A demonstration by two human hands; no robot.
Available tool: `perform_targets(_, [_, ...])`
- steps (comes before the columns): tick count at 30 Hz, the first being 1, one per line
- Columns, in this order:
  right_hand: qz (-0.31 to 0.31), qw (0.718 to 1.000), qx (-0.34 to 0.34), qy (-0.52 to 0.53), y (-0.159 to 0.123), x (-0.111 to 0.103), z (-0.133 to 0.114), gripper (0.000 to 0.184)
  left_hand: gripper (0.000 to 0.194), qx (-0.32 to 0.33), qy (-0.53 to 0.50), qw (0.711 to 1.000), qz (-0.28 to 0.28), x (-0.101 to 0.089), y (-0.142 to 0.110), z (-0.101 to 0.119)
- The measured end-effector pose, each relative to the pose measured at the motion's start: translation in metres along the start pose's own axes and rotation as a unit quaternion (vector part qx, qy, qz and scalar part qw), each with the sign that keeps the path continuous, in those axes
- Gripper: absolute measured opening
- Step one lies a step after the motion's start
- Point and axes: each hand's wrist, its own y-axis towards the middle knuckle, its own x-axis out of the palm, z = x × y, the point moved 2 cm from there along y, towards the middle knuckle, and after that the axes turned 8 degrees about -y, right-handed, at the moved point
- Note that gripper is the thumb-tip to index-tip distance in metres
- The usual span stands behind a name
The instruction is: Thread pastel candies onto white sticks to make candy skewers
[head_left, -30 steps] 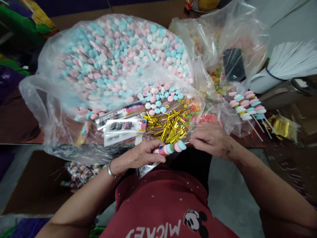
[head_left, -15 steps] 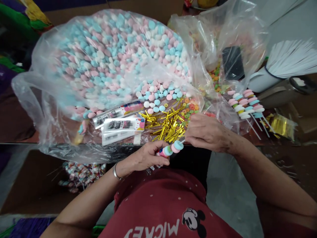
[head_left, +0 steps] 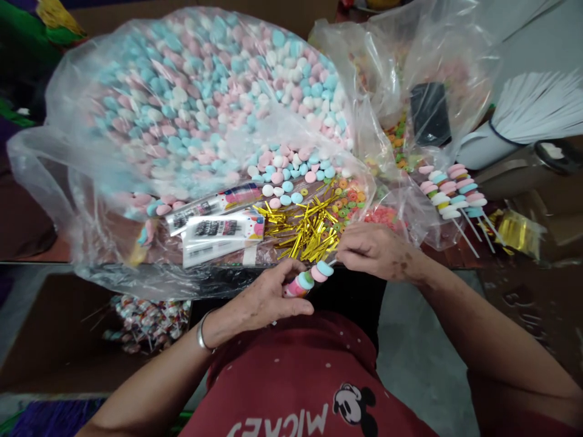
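Left hand (head_left: 263,297) gripped a partly plastic-sleeved pastel disc-candy skewer (head_left: 320,273), right hand (head_left: 374,250) its white stick (head_left: 333,263); similar skewers (head_left: 449,189) lay unsleeved at two o'clock.

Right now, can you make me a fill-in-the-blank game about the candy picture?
1. The left hand grips the candy skewer, whose end sweet, nearest the right hand, is ____.
2. The shiny twist ties are coloured ____.
3. The sweets in the big clear bag are blue, white and ____.
4. The person's shirt is mostly ____.

Missing words: blue; gold; pink; red.
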Motion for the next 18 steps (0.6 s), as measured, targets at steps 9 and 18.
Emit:
perform_targets(9, [0.021, 0.997, -0.066, -0.023, 0.005, -0.001, 0.001, 0.028, 0.042, -0.123, -0.112, 0.982, -0.09, -0.004, -0.008, -0.011])
perform_targets(18, [0.058, 0.981, -0.146, -0.11, 0.006, -0.015, -0.014, 0.024, 0.04, -0.106, -0.116, 0.986, -0.048, -0.008, -0.001, -0.017])
